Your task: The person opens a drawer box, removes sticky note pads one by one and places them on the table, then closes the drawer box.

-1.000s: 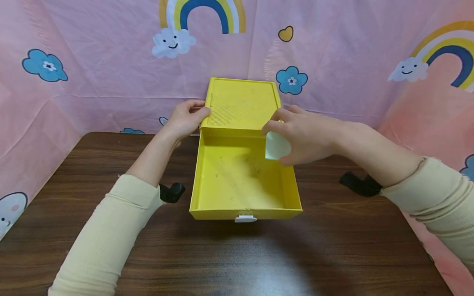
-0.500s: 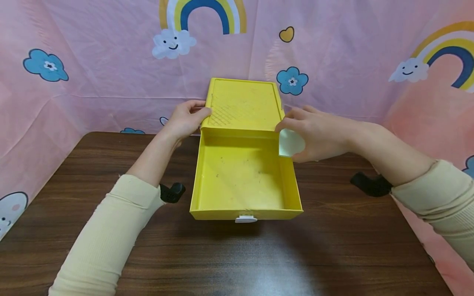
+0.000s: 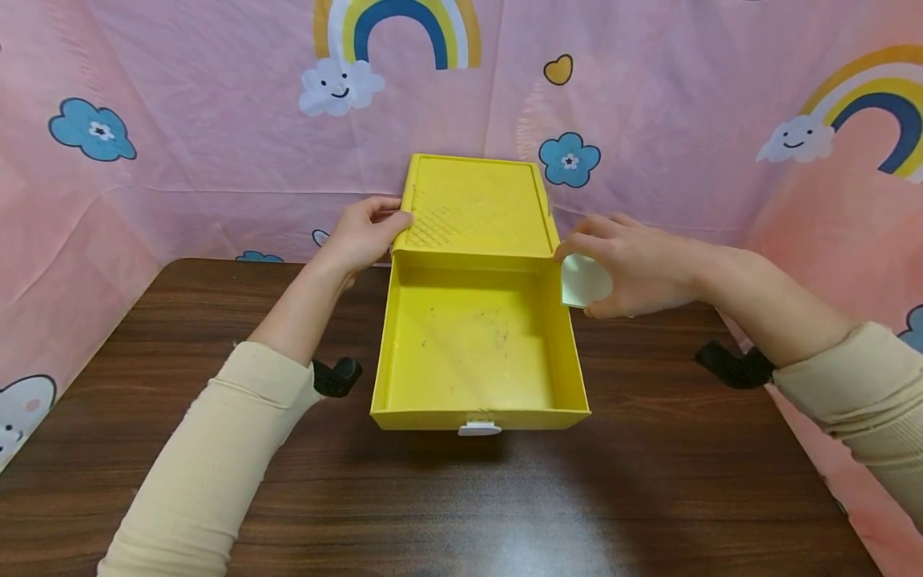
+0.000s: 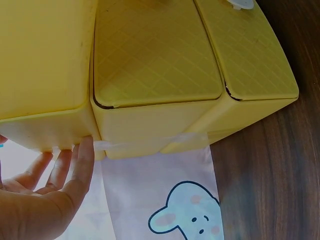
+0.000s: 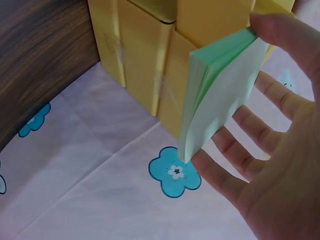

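A yellow drawer unit (image 3: 479, 200) stands at the back of the table, its front drawer (image 3: 461, 421) pulled out, with nothing but small dark specks on its floor. The left hand (image 3: 364, 232) grips the unit's upper left edge; in the left wrist view that hand (image 4: 52, 200) has its fingertips against the yellow casing (image 4: 150, 130). Beside the drawer's back right corner, the right hand (image 3: 638, 268) holds a pale green pad of paper (image 3: 582, 282). The right wrist view shows the pad (image 5: 222, 97) between thumb and fingers of that hand (image 5: 285, 145).
A dark wooden table (image 3: 288, 497) lies beneath. Pink patterned cloth (image 3: 231, 104) hangs behind and at both sides. A white handle (image 3: 479, 429) juts from the drawer's front. Black devices sit on the left wrist (image 3: 336, 377) and right wrist (image 3: 735, 366).
The right hand has moved right with the green pad, from over the drawer's back right part to outside its right wall. The left hand keeps its place on the unit.
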### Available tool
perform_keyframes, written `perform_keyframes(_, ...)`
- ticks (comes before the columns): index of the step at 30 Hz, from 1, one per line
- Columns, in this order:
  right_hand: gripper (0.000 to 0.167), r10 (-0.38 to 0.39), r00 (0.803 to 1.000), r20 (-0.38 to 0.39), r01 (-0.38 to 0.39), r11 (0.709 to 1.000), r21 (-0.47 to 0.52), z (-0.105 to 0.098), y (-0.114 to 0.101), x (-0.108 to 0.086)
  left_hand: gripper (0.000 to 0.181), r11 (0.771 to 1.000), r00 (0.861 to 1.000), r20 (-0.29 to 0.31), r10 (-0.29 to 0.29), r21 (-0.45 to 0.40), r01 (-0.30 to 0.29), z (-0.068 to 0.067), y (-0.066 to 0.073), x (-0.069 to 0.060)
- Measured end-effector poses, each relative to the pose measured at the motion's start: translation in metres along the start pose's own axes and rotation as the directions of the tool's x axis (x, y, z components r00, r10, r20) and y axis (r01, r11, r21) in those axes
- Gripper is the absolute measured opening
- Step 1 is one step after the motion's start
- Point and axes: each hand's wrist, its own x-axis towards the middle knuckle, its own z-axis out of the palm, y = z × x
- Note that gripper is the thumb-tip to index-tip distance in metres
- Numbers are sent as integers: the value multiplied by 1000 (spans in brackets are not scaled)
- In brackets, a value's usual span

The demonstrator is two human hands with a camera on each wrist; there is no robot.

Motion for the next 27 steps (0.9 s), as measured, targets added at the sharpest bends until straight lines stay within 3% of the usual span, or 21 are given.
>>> perform_keyframes(13,53,-41,998,-49,43,998,40,13,14,-7,51,1000,1000,-7,-8,13,8,1,0,-1)
perform_keyframes(27,56,-53,998,-32,54,998,24,37,21,-7,50,1000,1000,-9,-18,16,18,1,-1,0)
